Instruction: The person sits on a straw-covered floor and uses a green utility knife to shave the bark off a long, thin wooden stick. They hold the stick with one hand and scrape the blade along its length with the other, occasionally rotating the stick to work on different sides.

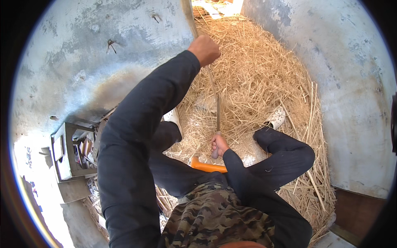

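My left hand point(204, 50) is raised on an outstretched arm, closed in a fist around a long thin tan strip point(211, 78) that looks like split bamboo or cane. Above the fist the strip runs on toward the top of the view; its lower end comes down to a knife. Between my knees, my right hand point(220, 144) is wrapped round the handle of that knife, whose narrow dark blade point(218, 112) points away from me. The strip's lower end and the blade lie close together; whether they touch is hard to tell.
Loose straw point(252, 58) covers the floor ahead and to the right. An orange plastic piece, perhaps a stool point(209, 165), shows beneath me. Plastered walls point(343, 82) rise on both sides. A wooden box point(74, 151) with papers stands left. My feet wear white clogs point(277, 118).
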Available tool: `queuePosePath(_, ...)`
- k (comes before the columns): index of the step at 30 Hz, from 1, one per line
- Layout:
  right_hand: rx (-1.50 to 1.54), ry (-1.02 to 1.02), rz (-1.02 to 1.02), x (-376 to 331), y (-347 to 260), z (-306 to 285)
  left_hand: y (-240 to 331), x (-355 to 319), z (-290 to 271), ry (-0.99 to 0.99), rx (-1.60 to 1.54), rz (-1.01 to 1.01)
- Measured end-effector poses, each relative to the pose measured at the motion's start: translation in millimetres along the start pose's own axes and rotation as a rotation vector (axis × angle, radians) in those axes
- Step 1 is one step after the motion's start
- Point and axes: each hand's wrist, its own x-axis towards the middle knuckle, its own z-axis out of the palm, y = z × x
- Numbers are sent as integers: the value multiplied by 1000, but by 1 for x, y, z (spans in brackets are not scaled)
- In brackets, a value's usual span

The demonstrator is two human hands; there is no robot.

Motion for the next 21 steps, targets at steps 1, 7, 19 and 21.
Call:
queuePosePath(1, -7, -11, -58, -11, -11, 8, 3, -6, -2, -1, -35, 9)
queuePosePath(7, -137, -216, -454, -71, -55, 66, 10, -7, -7, -26, -87, 31)
queuePosePath(19, -166, 79, -131, -9, 7, 14, 26, -8, -26, -94, -99, -14)
queuePosePath(21, -291, 90, -262, -22, -5, 29, 24, -5, -27, -113, -104, -69)
